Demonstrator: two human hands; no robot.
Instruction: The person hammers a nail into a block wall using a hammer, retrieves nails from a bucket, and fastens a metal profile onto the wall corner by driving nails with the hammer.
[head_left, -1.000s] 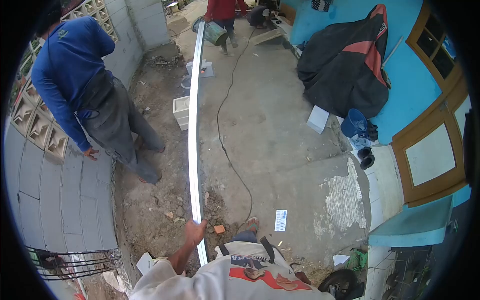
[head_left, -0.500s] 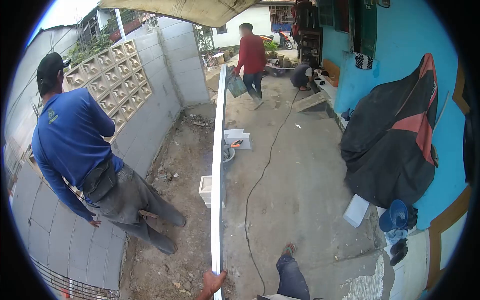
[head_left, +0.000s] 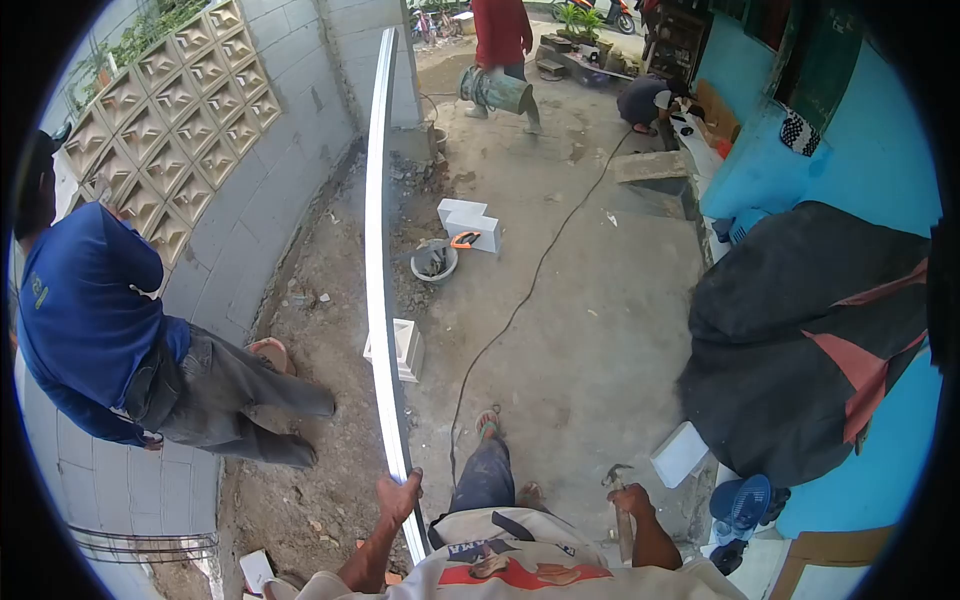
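Note:
My left hand (head_left: 400,496) is wrapped round a long, straight, white metal bar (head_left: 380,250), near its lower end. The bar runs up and away from me, its far end in front of the grey block wall. Down at my right side, my right hand (head_left: 632,499) grips a hammer (head_left: 626,535). The hammer's claw head shows above my fist and its handle hangs below. Behind the bar, partly covered by it, a cream vent block (head_left: 407,350) sits on the ground.
A person in blue (head_left: 90,290) stands at the left by the grey wall (head_left: 300,130). A person in red (head_left: 500,35) carries a bucket ahead; another crouches (head_left: 645,102). A cable (head_left: 540,265) crosses the floor. A bucket (head_left: 436,262) and white blocks (head_left: 475,225) lie ahead; a dark cover (head_left: 780,330) bulges right.
The bar and my left hand have shifted left in view. My right hand with the hammer has come into view. The person in red has turned and stepped, the bucket now hanging lower.

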